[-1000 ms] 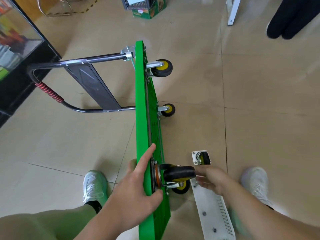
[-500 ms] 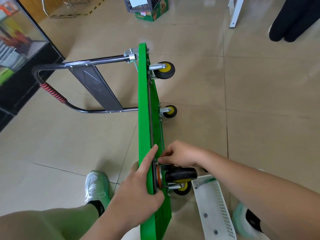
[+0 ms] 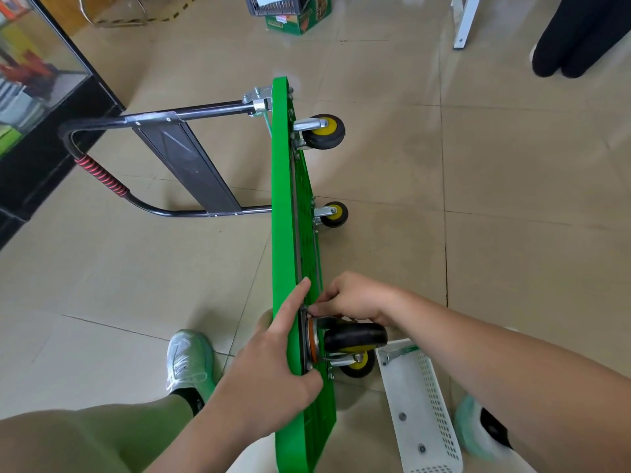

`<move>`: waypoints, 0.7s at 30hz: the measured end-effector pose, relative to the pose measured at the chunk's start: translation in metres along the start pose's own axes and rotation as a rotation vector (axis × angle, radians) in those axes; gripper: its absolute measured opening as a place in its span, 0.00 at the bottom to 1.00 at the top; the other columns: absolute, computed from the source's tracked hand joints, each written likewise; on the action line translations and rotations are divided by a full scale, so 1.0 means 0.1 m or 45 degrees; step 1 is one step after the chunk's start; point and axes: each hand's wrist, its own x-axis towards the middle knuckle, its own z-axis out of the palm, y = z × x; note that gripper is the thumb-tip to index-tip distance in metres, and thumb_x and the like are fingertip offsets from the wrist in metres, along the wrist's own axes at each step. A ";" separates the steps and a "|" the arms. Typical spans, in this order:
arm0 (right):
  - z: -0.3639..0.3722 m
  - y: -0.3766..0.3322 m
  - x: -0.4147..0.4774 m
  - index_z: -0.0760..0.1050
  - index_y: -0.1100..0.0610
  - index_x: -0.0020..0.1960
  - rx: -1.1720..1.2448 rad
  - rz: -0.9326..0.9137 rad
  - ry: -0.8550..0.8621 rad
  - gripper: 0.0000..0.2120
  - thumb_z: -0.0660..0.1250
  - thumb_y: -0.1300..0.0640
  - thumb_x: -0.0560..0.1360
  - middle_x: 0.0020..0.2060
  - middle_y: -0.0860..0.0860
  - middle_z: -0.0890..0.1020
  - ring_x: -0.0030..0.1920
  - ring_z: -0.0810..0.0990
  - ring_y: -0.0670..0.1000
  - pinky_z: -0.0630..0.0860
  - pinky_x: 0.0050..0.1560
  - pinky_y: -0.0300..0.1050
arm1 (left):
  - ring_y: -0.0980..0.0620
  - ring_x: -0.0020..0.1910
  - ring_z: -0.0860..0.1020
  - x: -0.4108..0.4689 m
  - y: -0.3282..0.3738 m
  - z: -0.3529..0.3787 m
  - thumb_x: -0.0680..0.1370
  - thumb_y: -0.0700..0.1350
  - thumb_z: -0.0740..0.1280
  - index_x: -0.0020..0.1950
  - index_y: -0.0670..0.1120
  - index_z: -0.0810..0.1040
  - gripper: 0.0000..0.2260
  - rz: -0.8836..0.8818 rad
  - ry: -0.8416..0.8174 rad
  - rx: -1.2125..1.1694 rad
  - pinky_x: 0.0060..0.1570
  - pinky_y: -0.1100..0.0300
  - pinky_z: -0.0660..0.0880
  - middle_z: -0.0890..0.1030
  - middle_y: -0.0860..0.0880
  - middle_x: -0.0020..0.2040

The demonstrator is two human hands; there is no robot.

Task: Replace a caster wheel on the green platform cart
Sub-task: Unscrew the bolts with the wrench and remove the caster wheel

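Cart: on its long edge on the floor, wheels facing right.
Caster: plate flat against the deck, near end.
Left hand: grips the deck edge, index straight, thumb at the plate.
Right hand: a second ago low by the basket, now pinching at the plate's top corner; whether it holds a bolt, I cannot tell.
Meaning: fastening has probably begun.

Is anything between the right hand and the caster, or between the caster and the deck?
Nothing visible. The right hand touches the top of the plate of the caster, and that plate appears to lie against the deck. The left hand grips the deck edge beside it, clear of the right hand.
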 end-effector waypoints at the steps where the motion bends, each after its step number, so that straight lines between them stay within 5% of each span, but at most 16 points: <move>1: 0.01 0.01 0.00 0.84 0.44 0.41 -0.034 -0.011 0.003 0.07 0.76 0.42 0.72 0.40 0.42 0.86 0.46 0.83 0.45 0.76 0.44 0.42 | 0.57 0.37 0.83 0.00 0.00 0.00 0.69 0.45 0.72 0.72 0.85 0.45 0.50 0.001 0.001 0.005 0.33 0.64 0.77 0.71 0.59 0.67; 6: 0.02 -0.03 0.00 0.84 0.46 0.40 0.070 -0.032 0.024 0.06 0.79 0.54 0.72 0.38 0.42 0.85 0.46 0.82 0.46 0.76 0.52 0.45 | 0.57 0.38 0.83 -0.01 0.01 0.00 0.69 0.46 0.72 0.72 0.85 0.44 0.50 -0.002 0.003 0.028 0.34 0.64 0.77 0.70 0.60 0.64; 11: 0.02 -0.03 -0.01 0.84 0.44 0.39 0.012 0.017 0.009 0.07 0.76 0.43 0.72 0.36 0.42 0.86 0.43 0.84 0.45 0.76 0.42 0.41 | 0.55 0.39 0.83 -0.01 0.01 -0.01 0.70 0.46 0.72 0.72 0.85 0.43 0.50 0.001 0.005 0.039 0.35 0.65 0.76 0.71 0.60 0.65; 17: 0.05 -0.05 0.00 0.85 0.48 0.43 0.118 0.059 0.013 0.05 0.80 0.50 0.70 0.43 0.48 0.86 0.50 0.83 0.52 0.80 0.59 0.51 | 0.53 0.38 0.83 -0.01 0.01 -0.01 0.70 0.46 0.72 0.72 0.85 0.43 0.51 -0.006 0.001 0.054 0.35 0.64 0.76 0.70 0.59 0.65; 21: 0.03 -0.05 0.00 0.85 0.49 0.43 0.089 0.069 -0.001 0.10 0.76 0.42 0.73 0.38 0.46 0.87 0.45 0.85 0.51 0.80 0.48 0.46 | 0.54 0.38 0.83 -0.01 0.01 -0.01 0.70 0.46 0.72 0.72 0.85 0.42 0.50 -0.002 -0.005 0.055 0.35 0.64 0.76 0.71 0.59 0.64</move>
